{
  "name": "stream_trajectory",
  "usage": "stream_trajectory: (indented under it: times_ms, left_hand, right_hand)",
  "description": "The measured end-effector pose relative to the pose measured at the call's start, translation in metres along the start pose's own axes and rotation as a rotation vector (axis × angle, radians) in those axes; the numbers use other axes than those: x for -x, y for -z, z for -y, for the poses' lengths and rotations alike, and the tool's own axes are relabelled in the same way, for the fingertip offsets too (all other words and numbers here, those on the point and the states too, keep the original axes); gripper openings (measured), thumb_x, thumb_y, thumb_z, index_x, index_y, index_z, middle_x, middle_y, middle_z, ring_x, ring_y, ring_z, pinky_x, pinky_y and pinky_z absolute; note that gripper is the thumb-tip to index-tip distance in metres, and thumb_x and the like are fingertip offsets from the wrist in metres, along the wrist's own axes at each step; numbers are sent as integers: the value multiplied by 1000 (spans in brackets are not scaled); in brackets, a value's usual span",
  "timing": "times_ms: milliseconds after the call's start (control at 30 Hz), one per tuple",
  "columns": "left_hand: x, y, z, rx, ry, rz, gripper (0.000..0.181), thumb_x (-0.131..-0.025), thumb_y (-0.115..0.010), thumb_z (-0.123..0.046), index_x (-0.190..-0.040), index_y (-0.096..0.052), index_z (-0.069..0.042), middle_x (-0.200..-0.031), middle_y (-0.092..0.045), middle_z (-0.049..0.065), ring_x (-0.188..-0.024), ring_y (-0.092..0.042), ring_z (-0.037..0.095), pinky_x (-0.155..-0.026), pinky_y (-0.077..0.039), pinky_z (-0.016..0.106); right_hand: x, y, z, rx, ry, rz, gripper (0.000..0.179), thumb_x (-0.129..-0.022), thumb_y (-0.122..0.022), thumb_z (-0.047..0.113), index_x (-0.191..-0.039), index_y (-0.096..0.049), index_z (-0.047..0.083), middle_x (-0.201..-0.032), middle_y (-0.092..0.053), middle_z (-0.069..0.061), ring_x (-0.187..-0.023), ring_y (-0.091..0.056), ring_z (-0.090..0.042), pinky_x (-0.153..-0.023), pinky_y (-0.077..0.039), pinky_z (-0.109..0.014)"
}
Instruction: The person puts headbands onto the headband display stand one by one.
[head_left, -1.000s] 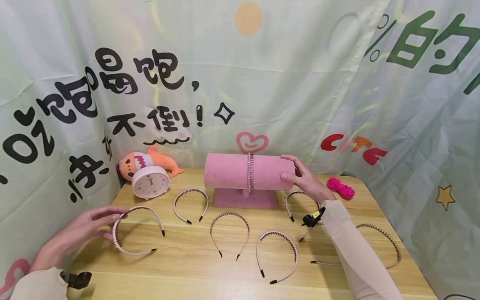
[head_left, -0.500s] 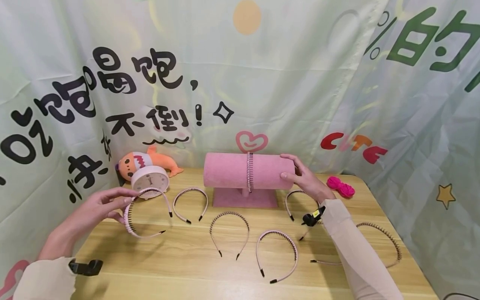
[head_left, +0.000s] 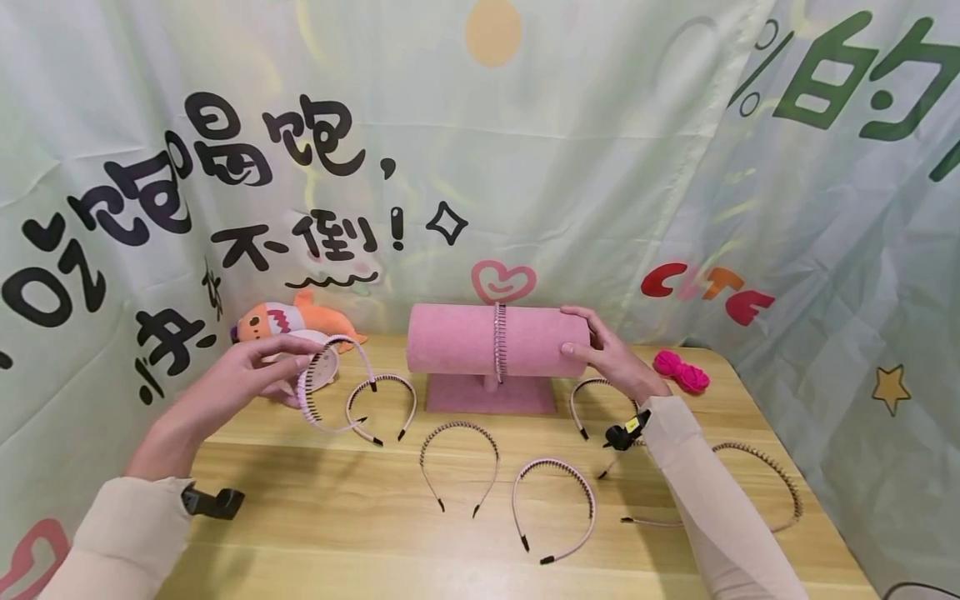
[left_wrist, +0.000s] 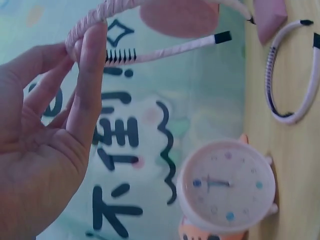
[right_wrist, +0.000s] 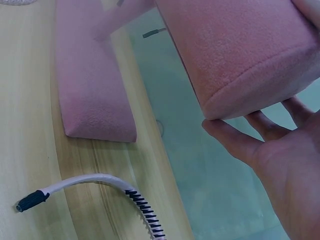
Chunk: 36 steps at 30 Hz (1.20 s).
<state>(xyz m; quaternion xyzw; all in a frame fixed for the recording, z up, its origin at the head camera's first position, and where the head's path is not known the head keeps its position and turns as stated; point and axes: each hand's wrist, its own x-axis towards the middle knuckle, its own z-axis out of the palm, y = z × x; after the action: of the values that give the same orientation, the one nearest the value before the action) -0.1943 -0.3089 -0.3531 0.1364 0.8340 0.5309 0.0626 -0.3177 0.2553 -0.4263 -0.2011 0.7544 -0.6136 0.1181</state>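
Note:
My left hand (head_left: 225,383) pinches a pale pink headband (left_wrist: 92,17) with black teeth between thumb and fingers, held up off the table. In the head view the raised headband overlaps the white clock (left_wrist: 230,185) and another headband (head_left: 381,377) lying on the wood. A pink plush-covered roll stand (head_left: 453,337) stands at the middle back, with one jewelled headband (head_left: 500,346) around its roll. My right hand (head_left: 615,362) grips the roll's right end, thumb in front and fingers at the end and behind.
Several headbands lie on the wooden table (head_left: 360,542), among them a beaded one (head_left: 459,426), a pink one (head_left: 555,464) and one (head_left: 791,483) at far right. An orange plush toy (head_left: 333,321) lies behind the clock. A bright pink bow-shaped bundle (head_left: 681,375) sits at back right.
My left hand has lifted the headband and carried it right and toward the back, from the table's left side to in front of the clock. My right hand stays on the stand.

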Motion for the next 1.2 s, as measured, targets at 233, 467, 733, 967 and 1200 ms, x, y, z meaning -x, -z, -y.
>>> stream_trajectory:
  times_ms: [233, 467, 733, 967, 1200]
  left_hand:
    - [-27, -17, -17, 4, 51, -41, 44, -110, -67, -37, -144, -65, -8, -112, -70, 13, -89, -77, 21, -81, -68, 41]
    - [-54, -38, -24, 62, 26, -37, 41, -112, -65, -25, -145, -63, -2, -124, -65, 22, -95, -72, 19, -85, -68, 43]
    - [-78, -60, -30, 108, 48, -49, 41, -113, -63, -23, -149, -60, -3, -138, -60, 27, -96, -71, 20, -85, -68, 39]
    - [-98, -73, -34, 85, 45, -69, 41, -112, -63, -22, -149, -61, -3, -147, -60, 26, -96, -72, 23, -82, -68, 36]
    - [-114, -82, -31, 106, 40, -81, 39, -112, -63, -15, -148, -61, -2, -143, -60, 26, -92, -71, 22, -81, -68, 36]
  right_hand:
    - [1, 0, 1, -11, -5, -1, 65, -109, -67, 17, -163, -36, 34, -171, -31, -10, -148, -42, -36, -103, -57, -30]
    - [1, 1, 0, -14, -9, -2, 66, -109, -67, 17, -164, -35, 34, -171, -31, -11, -147, -43, -36, -103, -57, -31]
    - [-1, 0, 0, -9, -12, -8, 65, -109, -66, 17, -163, -36, 34, -170, -31, -12, -148, -42, -36, -103, -56, -30]
    - [0, 0, 0, -14, -7, -6, 64, -109, -66, 16, -163, -36, 34, -170, -31, -12, -148, -42, -37, -103, -57, -31]
    - [-1, -1, 0, -10, -8, -7, 64, -109, -67, 17, -163, -36, 34, -172, -29, -14, -150, -40, -39, -103, -56, -31]
